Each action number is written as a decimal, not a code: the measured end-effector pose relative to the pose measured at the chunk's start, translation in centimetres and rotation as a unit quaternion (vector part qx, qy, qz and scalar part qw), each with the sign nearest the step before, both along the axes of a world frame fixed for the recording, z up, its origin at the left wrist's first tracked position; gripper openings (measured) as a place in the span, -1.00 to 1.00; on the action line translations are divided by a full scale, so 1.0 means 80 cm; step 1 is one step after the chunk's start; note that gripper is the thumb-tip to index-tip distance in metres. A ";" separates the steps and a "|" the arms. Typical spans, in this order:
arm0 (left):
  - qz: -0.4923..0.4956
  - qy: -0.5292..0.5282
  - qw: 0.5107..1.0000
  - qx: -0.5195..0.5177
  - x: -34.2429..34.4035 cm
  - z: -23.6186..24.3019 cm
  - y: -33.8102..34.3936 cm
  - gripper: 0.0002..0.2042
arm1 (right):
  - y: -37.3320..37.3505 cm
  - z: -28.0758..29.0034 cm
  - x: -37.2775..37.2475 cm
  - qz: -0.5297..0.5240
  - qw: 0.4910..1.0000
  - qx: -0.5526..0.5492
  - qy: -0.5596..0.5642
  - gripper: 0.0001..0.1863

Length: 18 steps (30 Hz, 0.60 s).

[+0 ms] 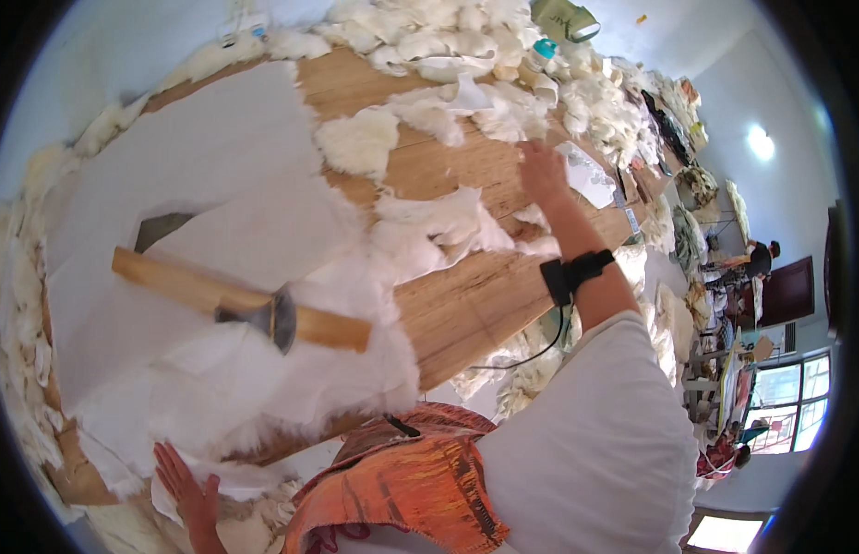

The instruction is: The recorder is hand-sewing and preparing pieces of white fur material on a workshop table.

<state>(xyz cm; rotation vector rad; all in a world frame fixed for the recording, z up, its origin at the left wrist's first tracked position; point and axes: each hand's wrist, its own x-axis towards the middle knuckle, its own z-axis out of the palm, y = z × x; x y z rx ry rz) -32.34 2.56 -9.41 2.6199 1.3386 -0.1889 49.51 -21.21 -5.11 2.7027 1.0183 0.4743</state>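
My left hand (185,489) lies at the lower left with its fingers stretched out, resting on the edge of a pale hide (226,480). It holds nothing. My right hand (545,174) reaches far across the wooden table (475,300), beside a white sheet with faint markings (586,175). Its fingers are blurred, so their grip does not show. A large white fur hide (198,120) covers the left of the table, smooth side mostly up. On it rests a wooden bar (171,277) with a dark grey fitting (272,319) across it. A smaller white fur piece (438,231) lies between my hands.
Cream fur pieces (420,37) are heaped along the far edge, with a teal-capped container (544,50) and a green bag (566,20) among them. A strap with a cable (577,275) circles my right wrist. People (760,260) are in the room at far right.
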 end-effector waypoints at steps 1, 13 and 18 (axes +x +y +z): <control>0.005 0.003 1.000 -0.001 0.000 -0.004 0.001 0.05 | -0.027 0.001 0.050 -0.061 0.997 -0.053 -0.011 -0.57; 0.024 -0.013 0.999 0.035 -0.019 -0.037 -0.005 0.06 | -0.289 -0.043 0.485 0.166 0.977 -0.098 -0.092 -0.84; 0.082 -0.052 0.995 0.033 0.033 0.038 -0.010 0.03 | -0.201 -0.004 0.475 0.029 0.977 -0.209 -0.017 -0.77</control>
